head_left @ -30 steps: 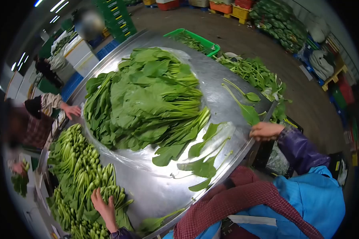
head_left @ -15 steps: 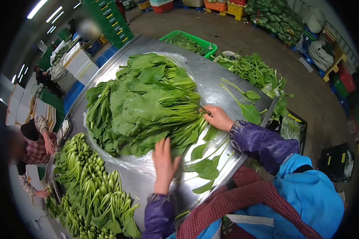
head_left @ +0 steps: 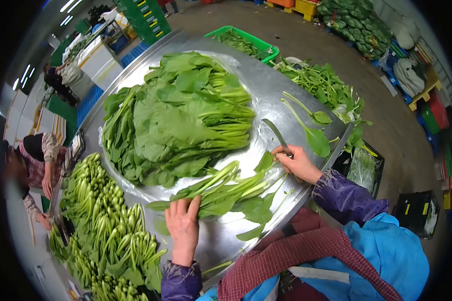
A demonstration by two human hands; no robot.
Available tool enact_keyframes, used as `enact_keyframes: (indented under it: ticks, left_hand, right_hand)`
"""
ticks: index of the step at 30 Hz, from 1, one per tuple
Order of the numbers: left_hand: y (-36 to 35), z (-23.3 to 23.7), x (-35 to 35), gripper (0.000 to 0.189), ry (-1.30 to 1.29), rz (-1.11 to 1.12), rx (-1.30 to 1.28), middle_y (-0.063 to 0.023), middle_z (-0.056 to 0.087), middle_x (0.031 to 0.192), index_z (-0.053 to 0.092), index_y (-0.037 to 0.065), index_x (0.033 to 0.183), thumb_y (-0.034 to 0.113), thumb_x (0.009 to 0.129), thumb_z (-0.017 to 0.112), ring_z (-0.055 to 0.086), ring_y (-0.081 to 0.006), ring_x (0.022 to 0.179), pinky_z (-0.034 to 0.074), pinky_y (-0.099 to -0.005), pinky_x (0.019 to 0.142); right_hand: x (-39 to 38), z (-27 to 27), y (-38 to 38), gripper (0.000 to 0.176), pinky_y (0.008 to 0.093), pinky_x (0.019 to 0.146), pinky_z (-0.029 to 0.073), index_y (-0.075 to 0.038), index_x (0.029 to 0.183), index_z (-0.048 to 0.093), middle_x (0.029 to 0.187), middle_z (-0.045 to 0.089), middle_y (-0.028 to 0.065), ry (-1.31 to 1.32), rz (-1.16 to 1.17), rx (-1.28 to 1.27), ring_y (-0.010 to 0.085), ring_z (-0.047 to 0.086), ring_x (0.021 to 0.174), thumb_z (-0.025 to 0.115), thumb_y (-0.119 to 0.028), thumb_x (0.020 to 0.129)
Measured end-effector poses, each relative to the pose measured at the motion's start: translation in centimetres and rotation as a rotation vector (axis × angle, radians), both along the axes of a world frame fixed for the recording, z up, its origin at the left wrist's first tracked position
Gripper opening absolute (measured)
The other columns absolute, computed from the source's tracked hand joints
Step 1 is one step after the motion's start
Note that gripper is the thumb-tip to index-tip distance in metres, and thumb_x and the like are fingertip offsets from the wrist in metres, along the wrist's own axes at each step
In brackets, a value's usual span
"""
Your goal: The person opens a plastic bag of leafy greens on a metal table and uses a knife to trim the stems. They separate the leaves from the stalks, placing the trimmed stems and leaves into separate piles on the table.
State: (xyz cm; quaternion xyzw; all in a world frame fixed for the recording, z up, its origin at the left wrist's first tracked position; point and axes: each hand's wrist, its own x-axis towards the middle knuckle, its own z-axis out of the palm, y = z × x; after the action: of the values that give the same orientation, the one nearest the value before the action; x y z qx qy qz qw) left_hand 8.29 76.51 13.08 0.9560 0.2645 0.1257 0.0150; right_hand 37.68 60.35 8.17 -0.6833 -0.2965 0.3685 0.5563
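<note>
My left hand (head_left: 183,226) has its fingers closed on the leafy end of a small bunch of greens (head_left: 221,193), whose pale stems point right. My right hand (head_left: 296,163) is wrapped round a curved knife (head_left: 276,133), its blade pointing up and left, near the stem ends. Beyond the small bunch, a large pile of leafy greens (head_left: 181,120) rests on clear plastic on the metal table (head_left: 266,90). Loose leaves (head_left: 256,210) lie just right of the bunch, and a few stalks with leaves (head_left: 316,140) lie near the table's right edge.
Many pale-stemmed greens (head_left: 105,226) are heaped on the left. Past the table's far edge are a green basket (head_left: 273,52) and a leaf heap (head_left: 321,85). Black crates (head_left: 417,210) sit at the right. A co-worker's hands (head_left: 47,183) show at far left.
The small bunch now lies apart from the large pile, nearer me, with my left hand closed on it. My right hand moved right and nearer me; the knife blade now shows clearly.
</note>
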Motion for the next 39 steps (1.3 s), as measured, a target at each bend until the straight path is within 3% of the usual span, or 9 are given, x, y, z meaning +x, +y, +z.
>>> enact_keyframes:
  ticks: [4,7,9,12,20,23,30,34,39]
  left_hand:
    - [-1.3,-2.4,-3.7,0.076,0.339,0.107,-0.141,-0.0100,0.044,0.126,0.046,0.015,0.130,0.009,0.060,0.076,0.043,-0.0312,0.113,0.037,-0.0425,0.084]
    - [-2.5,-0.6,-4.3,0.082,0.342,0.070,-0.350,-0.0098,0.043,0.129,0.045,0.015,0.131,0.014,0.058,0.080,0.040,-0.0320,0.116,0.036,-0.0466,0.086]
    - [-2.4,0.5,-3.3,0.061,0.200,0.079,-0.340,-0.0105,0.050,0.120,0.053,0.011,0.122,0.011,0.065,0.076,0.047,-0.0316,0.109,0.038,-0.0449,0.085]
    - [-1.5,-0.2,-0.3,0.014,-0.228,0.071,-0.319,-0.0127,0.061,0.086,0.065,0.002,0.089,0.002,0.075,0.064,0.058,-0.0302,0.081,0.044,-0.0375,0.072]
    - [-0.2,-9.3,7.1,0.023,-0.032,0.051,-0.336,-0.0111,0.058,0.090,0.062,0.009,0.097,0.022,0.079,0.063,0.055,-0.0305,0.089,0.040,-0.0458,0.076]
    - [0.7,-8.6,6.5,0.029,-0.219,-0.001,-0.486,-0.0149,0.056,0.089,0.061,0.006,0.100,0.012,0.074,0.069,0.056,-0.0317,0.089,0.045,-0.0426,0.072]
    - [-1.9,8.3,6.2,0.039,-0.532,0.051,-0.124,-0.0110,0.050,0.089,0.063,0.004,0.102,0.000,0.065,0.074,0.053,-0.0252,0.078,0.046,-0.0325,0.064]
    - [-3.9,6.3,6.8,0.032,-0.493,-0.016,-0.498,-0.0139,0.059,0.076,0.064,-0.002,0.096,0.010,0.068,0.076,0.057,-0.0254,0.066,0.046,-0.0322,0.062]
    - [-6.3,3.5,7.3,0.027,-0.472,0.012,-0.638,-0.0134,0.059,0.077,0.064,0.000,0.090,0.012,0.069,0.075,0.058,-0.0300,0.068,0.045,-0.0367,0.062]
  right_hand:
    - [-1.2,0.3,0.7,0.021,0.0250,0.054,0.045,-0.001,0.103,0.061,0.084,0.066,0.0053,-0.091,0.092,-0.087,0.0078,0.052,0.055,0.053,-0.012,0.087]
    - [-2.8,0.6,1.5,0.022,0.0279,0.064,0.048,-0.001,0.103,0.062,0.086,0.067,0.0082,-0.207,0.193,-0.052,0.0115,0.058,0.066,0.054,-0.012,0.086]
    - [-3.7,-0.4,2.0,0.022,0.0285,0.071,0.048,0.000,0.102,0.062,0.085,0.067,0.0095,-0.319,0.240,0.021,0.0138,0.060,0.074,0.055,-0.012,0.085]
    - [-5.3,-0.4,2.5,0.022,0.0291,0.070,0.049,-0.001,0.102,0.063,0.083,0.066,0.0090,-0.202,0.338,0.004,0.0133,0.060,0.074,0.058,-0.014,0.084]
    - [-5.8,-0.7,0.7,0.023,0.0267,0.069,0.049,-0.003,0.103,0.063,0.082,0.067,0.0091,-0.196,0.345,-0.008,0.0115,0.062,0.073,0.058,-0.016,0.086]
    - [-5.0,-0.2,-0.1,0.022,0.0264,0.071,0.049,-0.002,0.103,0.063,0.084,0.067,0.0087,-0.193,0.313,-0.038,0.0116,0.063,0.077,0.057,-0.016,0.087]
    - [-5.5,2.6,-0.2,0.020,0.0282,0.070,0.049,0.001,0.101,0.062,0.082,0.066,0.0105,-0.246,0.262,0.098,0.0150,0.064,0.078,0.056,-0.014,0.089]
    - [-5.9,5.8,0.3,0.018,0.0327,0.061,0.050,-0.002,0.098,0.061,0.083,0.063,0.0116,-0.641,0.230,0.339,0.0270,0.063,0.071,0.061,-0.007,0.081]
    - [-5.8,6.9,-0.8,0.035,0.0356,0.054,0.049,-0.007,0.105,0.059,0.081,0.059,0.0068,-0.913,0.290,0.240,0.0255,0.062,0.067,0.064,-0.002,0.071]
